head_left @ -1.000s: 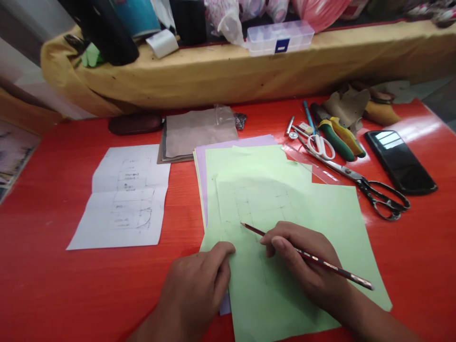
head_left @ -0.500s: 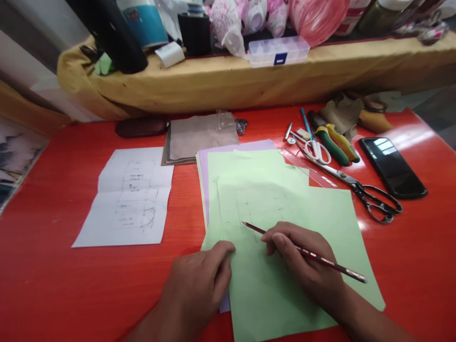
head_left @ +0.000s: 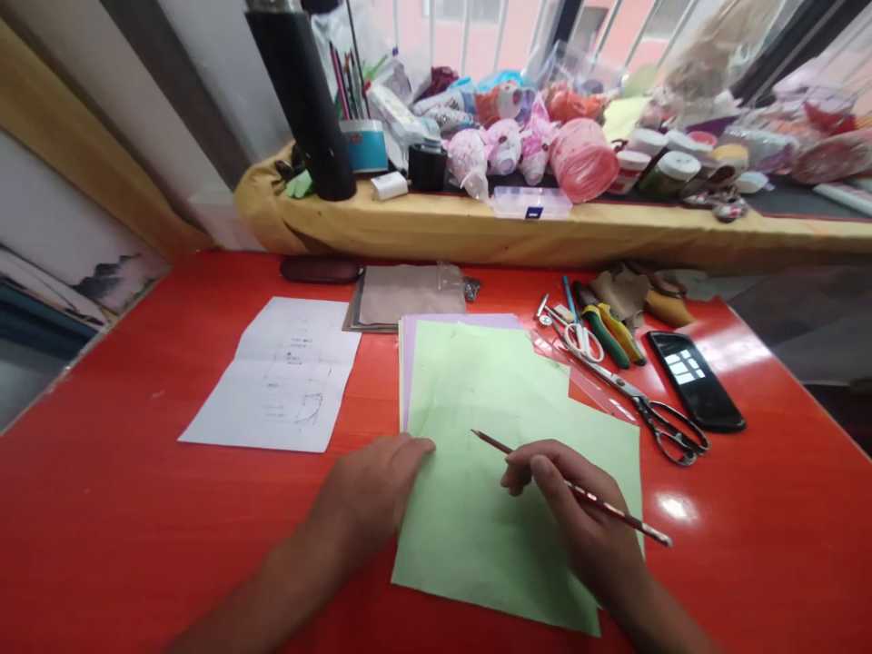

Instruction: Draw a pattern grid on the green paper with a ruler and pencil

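In my right hand (head_left: 572,500) a dark, striped pencil (head_left: 606,507) is held in a writing grip. Its sharpened tip points left, over the green paper sheet (head_left: 470,545), and I cannot tell whether it touches. Faint pencil lines show on the sheet near the tip. My left hand (head_left: 371,481) is at the sheet's left edge, thumb on top and the other fingers mostly hidden. Beneath lie another green sheet (head_left: 477,359) and purple paper (head_left: 407,368). A creased white paper (head_left: 252,391) with a drawn, labelled outline lies left of the hands.
Large scissors (head_left: 671,427), white-handled scissors (head_left: 583,341), pliers (head_left: 609,331) and a phone (head_left: 695,381) lie on the right of the red table (head_left: 102,472). Brown sheets (head_left: 401,295) and a dark case (head_left: 319,269) are at the back. The cloth-covered ledge (head_left: 436,227) holds a black flask (head_left: 303,109) and jars.
The view has tipped up, showing more of the ledge and window. The top green sheet has turned clockwise, with my left hand at its edge. My right hand still holds the pencil.
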### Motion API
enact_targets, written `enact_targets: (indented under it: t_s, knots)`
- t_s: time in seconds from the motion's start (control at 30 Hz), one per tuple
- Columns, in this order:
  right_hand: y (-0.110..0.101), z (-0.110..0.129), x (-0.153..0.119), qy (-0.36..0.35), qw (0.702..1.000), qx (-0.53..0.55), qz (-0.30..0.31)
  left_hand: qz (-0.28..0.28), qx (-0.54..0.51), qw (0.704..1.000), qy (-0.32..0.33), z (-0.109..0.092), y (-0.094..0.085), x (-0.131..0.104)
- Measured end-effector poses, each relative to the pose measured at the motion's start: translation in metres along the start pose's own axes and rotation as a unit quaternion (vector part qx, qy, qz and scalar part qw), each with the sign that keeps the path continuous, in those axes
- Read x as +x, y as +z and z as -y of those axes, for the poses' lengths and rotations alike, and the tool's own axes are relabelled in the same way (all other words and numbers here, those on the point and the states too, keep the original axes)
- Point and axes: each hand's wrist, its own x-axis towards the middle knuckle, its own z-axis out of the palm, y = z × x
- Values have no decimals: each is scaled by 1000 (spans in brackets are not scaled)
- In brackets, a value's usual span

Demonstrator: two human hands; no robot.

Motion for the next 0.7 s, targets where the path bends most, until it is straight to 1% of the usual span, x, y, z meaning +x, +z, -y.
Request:
enact_targets:
  t_s: [0.13, 0.2, 0.27, 0.37, 0.5, 0.63, 0.7]
  knots:
    - [-11, 3, -3, -28, 998, -51, 38, -6, 12, 998, 54, 13, -3, 9]
    - [-14, 0, -4, -28, 996, -59, 55, -14, 7, 997, 69, 20, -5, 13]
    - [-16, -5, -7, -11, 997, -50, 63, -24, -6, 997, 74, 26, -7, 16]
    - [-16, -13, -12, 18, 998, -24, 53, -43, -35, 997, 60, 29, -9, 19]
    - [-12, -18, -17, 13, 998, 37, 52, -58, -81, 995, 18, 22, -10, 16]
    - [-8, -17, -18, 42, 995, 80, 38, -37, -118, 992, -19, 17, -8, 12]
    - [-8, -16, -18, 65, 992, 94, 43, -24, -133, 990, -36, 17, -7, 12]
